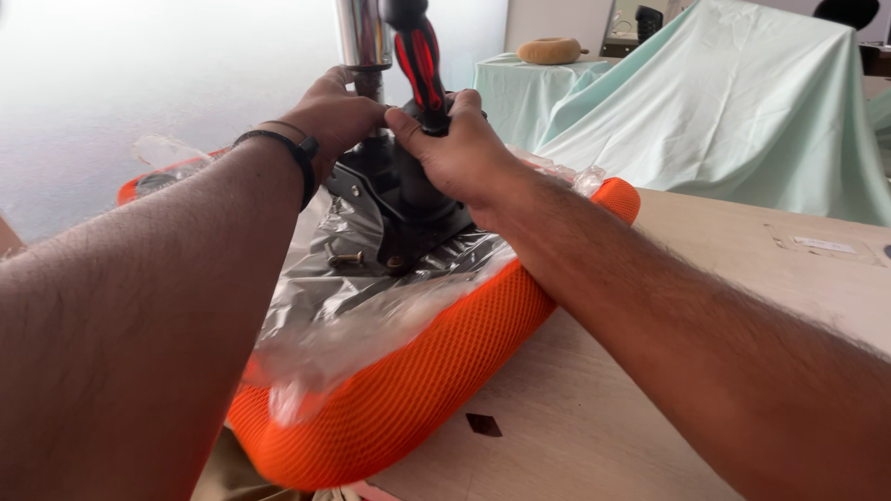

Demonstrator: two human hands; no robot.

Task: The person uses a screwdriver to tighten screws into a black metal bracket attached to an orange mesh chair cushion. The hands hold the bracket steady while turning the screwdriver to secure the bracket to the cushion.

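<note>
An orange mesh seat cushion (pixel 436 371) lies upside down on a wooden table, partly wrapped in clear plastic film (pixel 353 306). A black metal mechanism plate (pixel 399 199) sits on its underside, with a chrome cylinder (pixel 362 37) rising from it. My left hand (pixel 334 116), with a dark wristband, rests on the plate at the base of the cylinder. My right hand (pixel 455 148) is closed around the lower end of a red-and-black screwdriver handle (pixel 418 56), held upright over the plate. A loose screw (pixel 345 259) lies on the plastic beside the plate.
The wooden table (pixel 742 278) stretches to the right, with a small dark square (pixel 483 425) near its front. Behind it, pale green sheets (pixel 724 111) cover furniture, and a tan ring-shaped cushion (pixel 549 50) lies on one of them.
</note>
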